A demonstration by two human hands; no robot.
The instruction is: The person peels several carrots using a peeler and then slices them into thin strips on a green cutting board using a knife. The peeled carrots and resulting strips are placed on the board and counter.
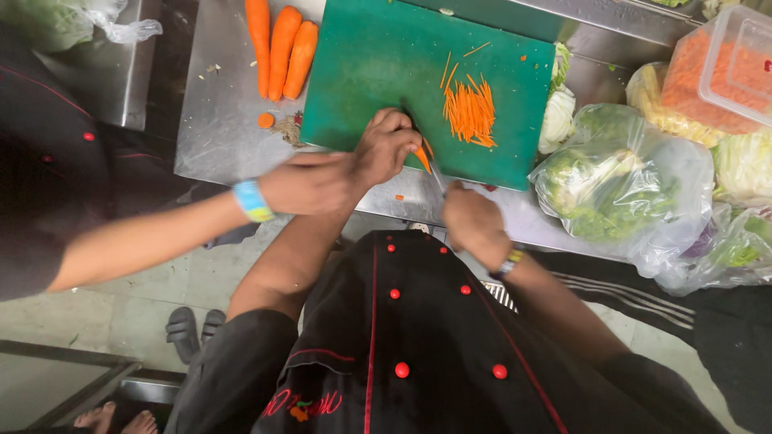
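Note:
My left hand (386, 146) presses a small piece of carrot (423, 157) down on the near edge of a green cutting board (362, 72). My right hand (474, 219) grips the handle of a knife (434, 173), whose blade runs up along my left fingers. A pile of thin carrot strips (470, 111) lies on the board just right of the blade. Another person's hand (310, 182), with a blue wristband (252, 200), reaches in from the left and rests at the table edge beside my left wrist.
Three whole carrots (281, 48) and a carrot end (265, 120) lie on the steel table (217, 120) left of the board. Bagged greens (611, 185), cabbage (556, 116) and a clear tub of shredded carrot (724, 72) crowd the right side.

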